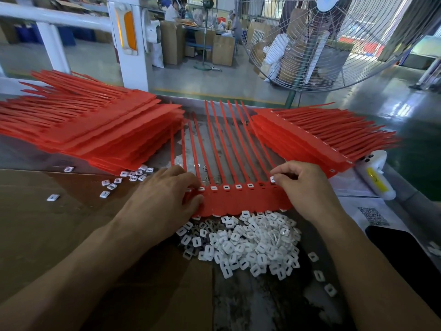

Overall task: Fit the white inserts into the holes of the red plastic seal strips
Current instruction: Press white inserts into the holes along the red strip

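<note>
Factory floor and a big wire-caged fan (pixel 334 39) lie beyond the worktable (pixel 250 304). Right hand (pixel 307 189) pinches 1 white insert (pixel 272 179) between thumb and fingertip at the right end of a red seal strip sheet (pixel 238 199) lying mid-table. Left hand (pixel 162 197) curls over the sheet's left end, thumb pressing its near edge. Several holes between the hands already hold inserts. Loose inserts (pixel 245 244) are heaped at the sheet's near edge. Red sheet stacks sit toward the far left (pixel 95 130) and far right (pixel 310 137).
</note>
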A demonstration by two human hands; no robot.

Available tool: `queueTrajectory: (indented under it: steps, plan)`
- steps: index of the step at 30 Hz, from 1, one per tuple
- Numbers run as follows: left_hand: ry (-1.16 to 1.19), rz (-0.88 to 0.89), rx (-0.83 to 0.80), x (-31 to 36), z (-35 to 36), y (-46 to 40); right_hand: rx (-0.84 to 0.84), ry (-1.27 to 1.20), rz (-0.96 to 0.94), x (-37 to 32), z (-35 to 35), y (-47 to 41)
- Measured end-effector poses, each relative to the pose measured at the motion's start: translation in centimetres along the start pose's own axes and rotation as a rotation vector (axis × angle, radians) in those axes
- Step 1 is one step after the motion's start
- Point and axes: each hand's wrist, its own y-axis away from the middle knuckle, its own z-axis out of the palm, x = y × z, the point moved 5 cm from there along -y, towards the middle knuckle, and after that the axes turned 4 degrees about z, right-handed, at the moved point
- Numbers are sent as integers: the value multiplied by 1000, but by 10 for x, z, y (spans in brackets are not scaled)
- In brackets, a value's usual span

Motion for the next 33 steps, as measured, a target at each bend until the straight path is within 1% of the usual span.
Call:
queueTrajectory:
  steps: [9, 14, 22, 33]
  plan:
    - [5, -6, -6, 0, 0, 0, -12, 17, -14, 0, 8, -3]
    - [7, -6, -11, 1, 1, -2, -52, 11, -22, -4, 15, -3]
    - [5, -10, -18, 2, 1, -2, -41, 74, -57, -3, 16, -5]
    - [10, -11, -14, 0, 2, -1, -73, 120, -62, 0, 21, -8]
